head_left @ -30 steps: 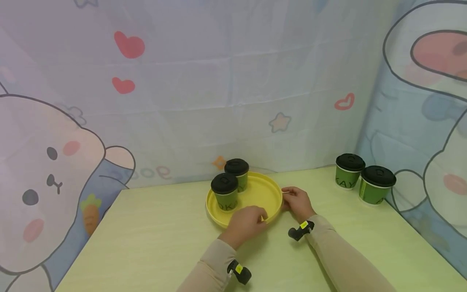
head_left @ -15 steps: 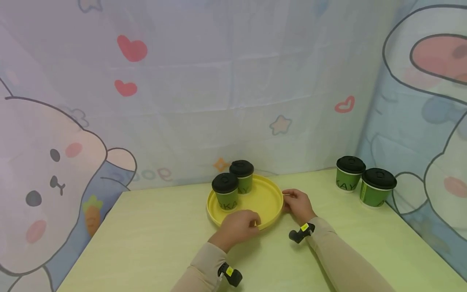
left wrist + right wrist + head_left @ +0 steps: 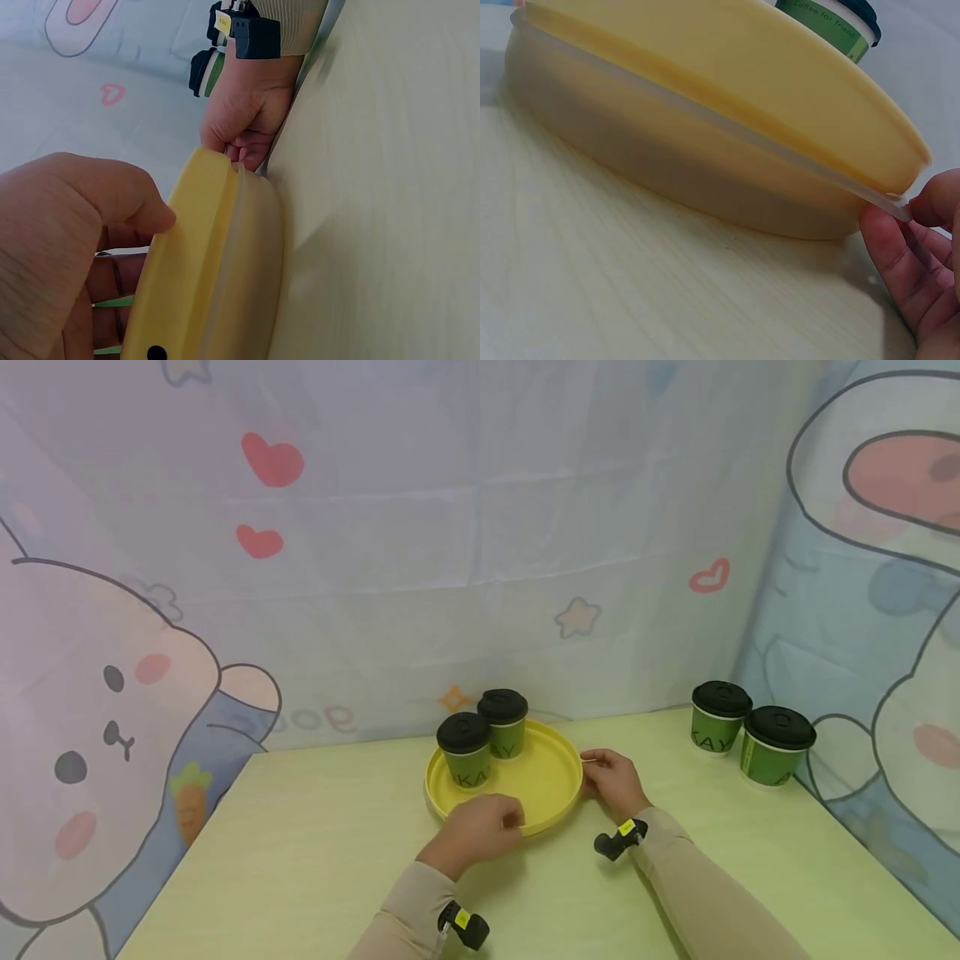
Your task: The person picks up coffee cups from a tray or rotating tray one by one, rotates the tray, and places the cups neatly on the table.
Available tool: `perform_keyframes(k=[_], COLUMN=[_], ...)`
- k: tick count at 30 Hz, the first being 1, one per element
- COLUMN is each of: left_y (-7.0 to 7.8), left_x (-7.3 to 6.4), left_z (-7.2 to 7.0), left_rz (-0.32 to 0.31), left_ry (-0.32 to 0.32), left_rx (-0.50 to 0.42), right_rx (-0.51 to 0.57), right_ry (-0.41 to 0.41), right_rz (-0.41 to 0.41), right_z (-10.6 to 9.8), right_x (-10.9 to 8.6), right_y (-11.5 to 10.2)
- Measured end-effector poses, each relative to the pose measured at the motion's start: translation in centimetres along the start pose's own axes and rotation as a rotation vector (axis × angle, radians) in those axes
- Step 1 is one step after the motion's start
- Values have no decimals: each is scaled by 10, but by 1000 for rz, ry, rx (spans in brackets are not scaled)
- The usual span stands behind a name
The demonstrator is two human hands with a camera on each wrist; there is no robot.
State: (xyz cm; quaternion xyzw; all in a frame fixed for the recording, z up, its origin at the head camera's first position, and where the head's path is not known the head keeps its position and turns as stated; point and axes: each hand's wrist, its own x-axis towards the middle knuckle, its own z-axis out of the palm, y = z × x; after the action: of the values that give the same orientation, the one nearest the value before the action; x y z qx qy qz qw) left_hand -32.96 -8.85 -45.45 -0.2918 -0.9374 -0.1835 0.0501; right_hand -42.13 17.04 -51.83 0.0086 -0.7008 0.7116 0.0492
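A round yellow turntable tray (image 3: pixel 551 768) lies on the table, with a green paper cup (image 3: pixel 469 768) at its left and another green cup (image 3: pixel 507 739) behind it, both black-lidded and upright. My left hand (image 3: pixel 480 831) grips the tray's near rim; the left wrist view has the thumb on the outer wall and the fingers behind the rim. At the right side, my right hand (image 3: pixel 615 781) pinches a thin tab (image 3: pixel 894 207) on the translucent base (image 3: pixel 705 180) under the yellow top. Part of the tray's near rim is hidden by my left hand.
Two more black-lidded green cups, one farther back (image 3: pixel 716 718) and one nearer (image 3: pixel 772 752), stand at the table's right edge. A printed cloth backdrop (image 3: pixel 375 543) closes off the back and right. The pale table (image 3: pixel 315 852) extends in front.
My left hand has moved left along the front with the tray's rim. The rear cup has shifted right and the tray has turned clockwise. My right hand has stayed in place.
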Motion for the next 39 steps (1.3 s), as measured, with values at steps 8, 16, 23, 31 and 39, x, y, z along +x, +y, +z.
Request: perform_keyframes(k=[8,16,23,31,39], left_y=[-6,13,34,43,47], left_x=[0,16,39,53,50], left_z=[-8,-14,7,30,26], left_rz=[-21,-99,-148,-174,-151], left_ry=[-41,-51,-35,-29,-32], left_rx=[-40,-42,13,73,63], right_rx=[-10,-4,-9,-3,-18], right_ry=[9,10,23,22,19], right_rz=[-9,-11,-3,-5,-20], right_z=[0,0,0,1,0], right_x=[2,2,2,2,1], right_y=[-1,0,2,3,2])
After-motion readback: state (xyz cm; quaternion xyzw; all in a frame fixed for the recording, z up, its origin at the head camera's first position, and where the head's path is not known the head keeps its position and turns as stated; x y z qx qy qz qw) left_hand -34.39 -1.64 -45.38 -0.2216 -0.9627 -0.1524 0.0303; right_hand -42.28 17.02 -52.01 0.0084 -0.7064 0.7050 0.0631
